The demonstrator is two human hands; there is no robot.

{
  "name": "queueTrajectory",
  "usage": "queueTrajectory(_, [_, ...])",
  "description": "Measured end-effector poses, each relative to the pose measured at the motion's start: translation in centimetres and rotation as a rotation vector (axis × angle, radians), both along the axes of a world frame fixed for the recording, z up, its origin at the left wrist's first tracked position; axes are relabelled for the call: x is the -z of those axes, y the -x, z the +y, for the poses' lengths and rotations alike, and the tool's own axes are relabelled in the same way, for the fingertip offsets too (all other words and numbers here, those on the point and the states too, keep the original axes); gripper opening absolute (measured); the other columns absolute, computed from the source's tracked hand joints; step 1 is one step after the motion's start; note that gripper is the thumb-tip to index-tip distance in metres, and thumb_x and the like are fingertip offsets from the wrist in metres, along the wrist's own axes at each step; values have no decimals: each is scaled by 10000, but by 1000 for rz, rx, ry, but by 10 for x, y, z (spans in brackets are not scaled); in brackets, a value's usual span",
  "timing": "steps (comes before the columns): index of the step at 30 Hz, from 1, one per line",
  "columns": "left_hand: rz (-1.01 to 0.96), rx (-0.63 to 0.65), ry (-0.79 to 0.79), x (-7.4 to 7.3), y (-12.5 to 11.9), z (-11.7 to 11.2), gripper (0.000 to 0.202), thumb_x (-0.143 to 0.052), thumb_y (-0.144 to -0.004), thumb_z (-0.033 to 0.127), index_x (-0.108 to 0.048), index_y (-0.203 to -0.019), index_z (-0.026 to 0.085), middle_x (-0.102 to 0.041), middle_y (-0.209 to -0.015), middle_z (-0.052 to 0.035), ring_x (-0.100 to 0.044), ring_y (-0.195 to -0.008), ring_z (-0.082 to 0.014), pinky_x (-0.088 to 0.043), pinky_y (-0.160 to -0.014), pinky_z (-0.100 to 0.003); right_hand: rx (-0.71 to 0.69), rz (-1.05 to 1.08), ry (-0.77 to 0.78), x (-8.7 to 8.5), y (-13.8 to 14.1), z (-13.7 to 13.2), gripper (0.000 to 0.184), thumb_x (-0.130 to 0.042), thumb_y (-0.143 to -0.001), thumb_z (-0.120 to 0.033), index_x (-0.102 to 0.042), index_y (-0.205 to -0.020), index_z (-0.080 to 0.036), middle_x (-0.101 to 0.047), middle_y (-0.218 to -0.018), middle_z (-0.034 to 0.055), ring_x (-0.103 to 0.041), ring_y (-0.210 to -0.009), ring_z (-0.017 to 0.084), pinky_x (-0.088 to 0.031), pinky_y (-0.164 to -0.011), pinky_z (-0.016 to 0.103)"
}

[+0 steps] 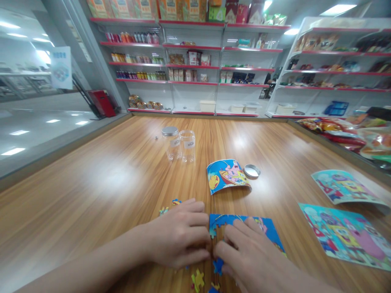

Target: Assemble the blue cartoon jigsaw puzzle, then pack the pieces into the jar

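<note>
A partly assembled cartoon jigsaw puzzle (269, 230) lies on the wooden table (100, 183) at the near edge. My left hand (180, 234) rests flat on the table just left of the puzzle, fingers stretched toward its edge. My right hand (244, 252) lies on the puzzle's lower left part, fingers extended and pressing down on pieces. Loose puzzle pieces (198, 280) lie below my hands, and a few more loose pieces (168, 206) sit above my left hand.
A curled cartoon picture sheet (226, 177) and a metal lid (252, 171) lie beyond the puzzle. Two clear jars (180, 144), one lidded, stand further back. Two more picture sheets (345, 232) lie at right. Snack packets (351, 134) and store shelves (195, 61) stand behind.
</note>
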State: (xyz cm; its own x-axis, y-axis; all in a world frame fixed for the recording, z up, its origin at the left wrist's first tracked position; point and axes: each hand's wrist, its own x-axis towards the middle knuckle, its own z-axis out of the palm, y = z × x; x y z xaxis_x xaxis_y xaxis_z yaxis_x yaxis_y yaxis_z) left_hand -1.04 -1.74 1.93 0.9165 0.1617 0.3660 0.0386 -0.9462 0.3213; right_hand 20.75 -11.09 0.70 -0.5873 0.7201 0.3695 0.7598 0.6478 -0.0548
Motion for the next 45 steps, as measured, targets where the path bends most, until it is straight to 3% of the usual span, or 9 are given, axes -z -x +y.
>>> queueTrajectory(6, [-24,-19,5,0,5,8,295,-659,-894,313,-619,-1153,178,-651,-1231,-134,-521,-1161,-312,-468,-988,-499,-24,-29,50,-4,-1,1,225,-797,-750,-159,-588,-828,-193,-648,-815,-2,-557,-712,185,-327,-648,333])
queueTrajectory(11, [20,11,18,6,7,12,385,-652,-882,298,-596,-1244,180,-646,-1301,-131,-524,-1251,-333,-433,-1084,-569,57,168,430,-18,-1,1,290,-853,-663,-69,-626,-777,-209,-677,-830,-48,-600,-753,146,-377,-656,276])
queueTrajectory(15, [21,25,36,6,7,13,360,-626,-888,262,-602,-1237,178,-643,-1306,-119,-556,-1220,-301,-393,-1129,-564,206,390,615,-25,-7,16,217,-748,-759,-39,-692,-799,-245,-690,-803,-59,-620,-759,137,-403,-690,268])
queueTrajectory(21, [19,26,36,5,6,13,313,-608,-891,232,-620,-1197,166,-646,-1320,-101,-583,-1175,-274,-364,-1155,-535,271,481,608,-21,-13,42,118,-691,-833,-112,-740,-818,-218,-699,-730,-33,-602,-682,135,-401,-638,265])
queueTrajectory(31, [27,37,42,5,6,14,318,-592,-897,219,-629,-1208,168,-643,-1328,-110,-589,-1149,-279,-371,-1142,-552,270,537,613,-14,-10,36,129,-672,-834,-134,-748,-778,-223,-677,-681,-39,-573,-663,134,-380,-625,270])
queueTrajectory(45, [37,49,19,4,6,15,312,-597,-880,203,-648,-1185,157,-647,-1322,-114,-597,-1146,-271,-382,-1149,-526,325,518,575,-10,-6,35,104,-680,-827,-180,-727,-754,-236,-703,-746,-31,-614,-786,177,-389,-750,325])
